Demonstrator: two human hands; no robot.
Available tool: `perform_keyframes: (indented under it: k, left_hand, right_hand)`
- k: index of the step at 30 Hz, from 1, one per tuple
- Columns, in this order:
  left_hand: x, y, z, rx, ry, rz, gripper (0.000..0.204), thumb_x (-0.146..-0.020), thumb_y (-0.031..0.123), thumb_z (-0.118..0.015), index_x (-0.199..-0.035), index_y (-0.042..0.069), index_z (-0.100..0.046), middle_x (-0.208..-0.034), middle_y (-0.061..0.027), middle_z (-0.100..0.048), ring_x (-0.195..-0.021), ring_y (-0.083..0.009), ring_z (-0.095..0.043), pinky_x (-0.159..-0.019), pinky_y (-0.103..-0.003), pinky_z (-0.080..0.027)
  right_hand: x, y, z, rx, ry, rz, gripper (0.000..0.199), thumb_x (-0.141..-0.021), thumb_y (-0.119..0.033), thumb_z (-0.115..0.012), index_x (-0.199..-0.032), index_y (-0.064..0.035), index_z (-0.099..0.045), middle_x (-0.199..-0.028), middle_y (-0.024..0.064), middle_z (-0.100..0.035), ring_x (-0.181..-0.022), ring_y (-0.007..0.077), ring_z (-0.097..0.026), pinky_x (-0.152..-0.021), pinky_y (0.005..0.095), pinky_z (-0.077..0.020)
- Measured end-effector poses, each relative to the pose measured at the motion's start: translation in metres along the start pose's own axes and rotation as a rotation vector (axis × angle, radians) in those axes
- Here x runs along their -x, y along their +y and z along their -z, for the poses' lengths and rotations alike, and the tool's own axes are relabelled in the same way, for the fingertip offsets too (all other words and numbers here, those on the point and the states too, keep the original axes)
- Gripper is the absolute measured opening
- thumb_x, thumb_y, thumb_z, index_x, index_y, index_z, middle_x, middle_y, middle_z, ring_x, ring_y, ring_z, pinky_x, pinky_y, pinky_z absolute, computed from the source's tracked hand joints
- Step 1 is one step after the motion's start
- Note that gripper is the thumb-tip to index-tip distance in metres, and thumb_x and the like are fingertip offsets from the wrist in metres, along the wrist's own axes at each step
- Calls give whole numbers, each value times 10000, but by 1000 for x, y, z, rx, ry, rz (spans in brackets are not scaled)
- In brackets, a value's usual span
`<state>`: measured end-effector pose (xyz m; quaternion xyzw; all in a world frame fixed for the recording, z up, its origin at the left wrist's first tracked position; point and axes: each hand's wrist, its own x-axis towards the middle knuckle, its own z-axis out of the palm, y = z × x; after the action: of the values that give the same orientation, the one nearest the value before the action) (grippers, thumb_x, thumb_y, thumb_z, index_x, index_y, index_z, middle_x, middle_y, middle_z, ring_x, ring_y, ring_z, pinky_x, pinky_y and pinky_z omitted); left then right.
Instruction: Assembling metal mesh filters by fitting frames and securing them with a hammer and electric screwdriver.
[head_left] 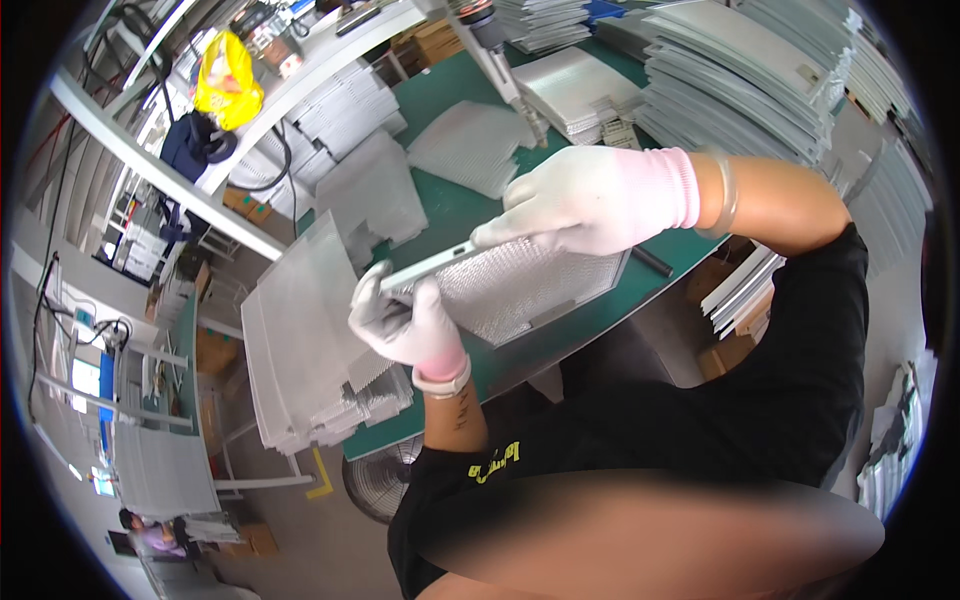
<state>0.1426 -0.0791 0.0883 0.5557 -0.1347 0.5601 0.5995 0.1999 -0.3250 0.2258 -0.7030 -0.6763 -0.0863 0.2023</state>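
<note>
The white-gloved left hand [408, 322] and right hand [590, 200] gripped the pale rim of a silvery, dimpled panel [510, 290] above the green tabletop [455, 215], some fingertips hidden. Thin greyish sheets [300, 330] spread toward nine o'clock; at seven, a round fan [378, 488] was partly covered.

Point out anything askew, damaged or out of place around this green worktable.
The crumpled yellow plastic bag on the white shelf looks out of place at a workstation. The flat silvery sheets stacked at left sit askew, their edges misaligned.
</note>
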Motion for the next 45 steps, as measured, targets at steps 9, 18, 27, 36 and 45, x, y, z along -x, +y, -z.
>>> perform_keyframes:
  k: [9,18,27,36,45]
  left_hand:
    - [5,-3,-11,-242,50,-47,340,-858,-39,-673,-1197,-60,-660,-1081,-96,-693,-797,-99,-590,-704,-209,-465]
    - [3,-7,6,139,5,110,356,-844,-129,-675,-1189,-50,-638,-1029,-96,-688,-859,-115,-626,-763,-227,-513]
    - [-13,-3,10,60,-121,67,382,-832,-112,-694,-1198,-23,-634,-1108,-68,-621,-869,-93,-578,-769,-220,-483]
    - [-11,4,10,60,-109,97,342,-820,-116,-691,-1153,-51,-661,-1099,-79,-594,-865,-101,-575,-765,-232,-483]
    - [-7,-5,1,-121,-37,-83,338,-838,-104,-648,-1169,-39,-674,-1153,-132,-615,-956,-175,-607,-838,-273,-489]
  right_hand:
    - [-6,11,-1,12,-3,-47,562,-785,66,-562,-1335,-48,-592,-888,140,-560,-847,335,-607,-786,418,-511]
    - [-14,9,4,-77,-28,-81,536,-785,53,-578,-1313,-32,-610,-904,162,-611,-876,347,-619,-808,412,-515]
    - [-47,-7,12,-20,-88,-125,168,-826,-96,-646,-939,5,-573,-830,209,-629,-820,390,-642,-729,423,-512]
    - [-69,5,-24,-154,62,-5,479,-805,-3,-611,-1282,-32,-572,-931,189,-592,-908,371,-620,-815,444,-507]
    - [-63,2,-21,98,-13,-17,378,-898,-73,-553,-1267,-74,-633,-965,157,-617,-925,342,-632,-820,424,-512]
